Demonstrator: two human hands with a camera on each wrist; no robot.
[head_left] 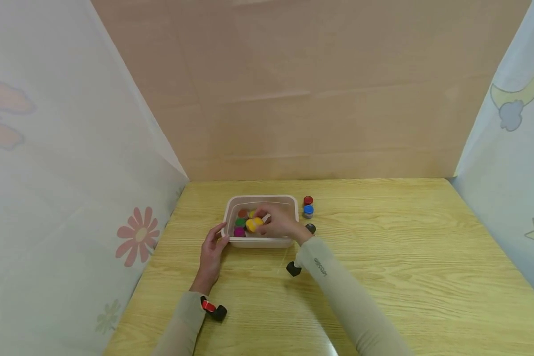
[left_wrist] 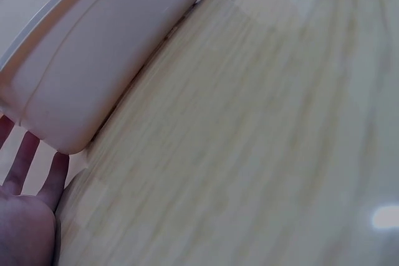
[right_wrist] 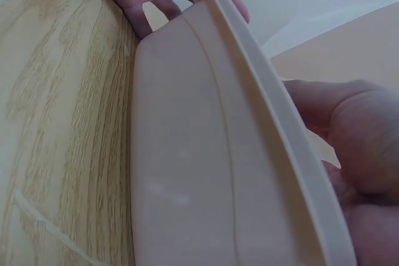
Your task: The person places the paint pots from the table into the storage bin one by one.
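Observation:
A pale pink plastic bin stands on the table, with small lidded jars inside along its left part. Among them show an orange-lidded jar, a green-lidded jar and a purple-lidded jar. At the bin's left front corner, my left hand holds the rim and side; its fingers also show against the corner in the left wrist view. My right hand reaches over the bin and pinches a yellow-lidded jar. The bin wall hides that jar in the right wrist view.
Right of the bin, a red-lidded jar and a blue-lidded jar stand close together. Nearer me is a black-lidded jar, partly behind my right wrist. Brown paper backs the wooden table.

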